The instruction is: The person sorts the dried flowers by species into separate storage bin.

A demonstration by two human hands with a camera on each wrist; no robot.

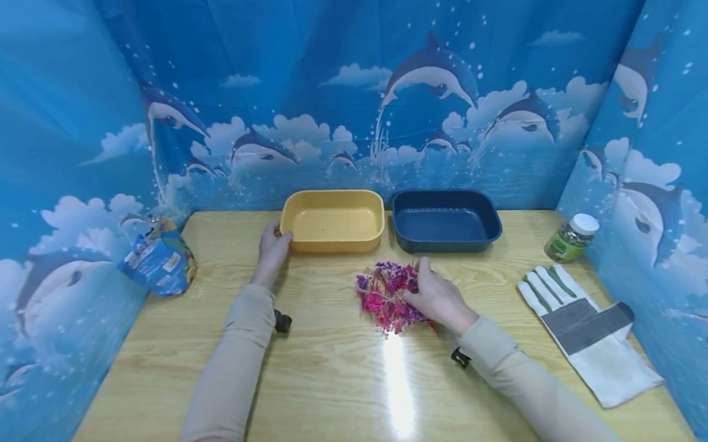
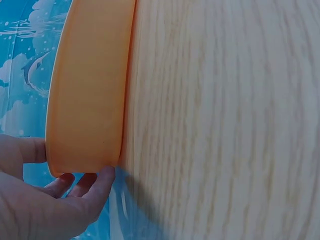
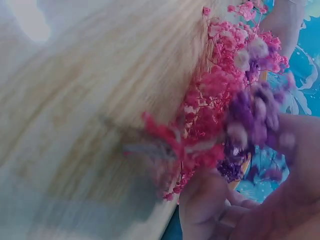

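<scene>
My left hand (image 1: 273,250) holds the left end of a yellow plastic basin (image 1: 337,244). In the left wrist view, the fingertips (image 2: 105,177) lie against the end wall of the basin, and one digit touches its rim. My right hand (image 1: 439,296) grips a bunch of small dried flowers (image 1: 388,298), pink and purple, low over the table in front of the two basins. Up close, thumb and fingers close round the flowers (image 3: 215,95); part of the bunch is blurred and the stems inside the grip are hidden.
A dark blue basin (image 1: 448,243) stands right of the yellow one. At the right lie a white-and-grey work glove (image 1: 600,341) and a lidded jar (image 1: 571,237). A blue packet (image 1: 162,261) sits at the left edge. Dolphin-printed curtains (image 1: 322,62) surround the wooden table (image 1: 326,382).
</scene>
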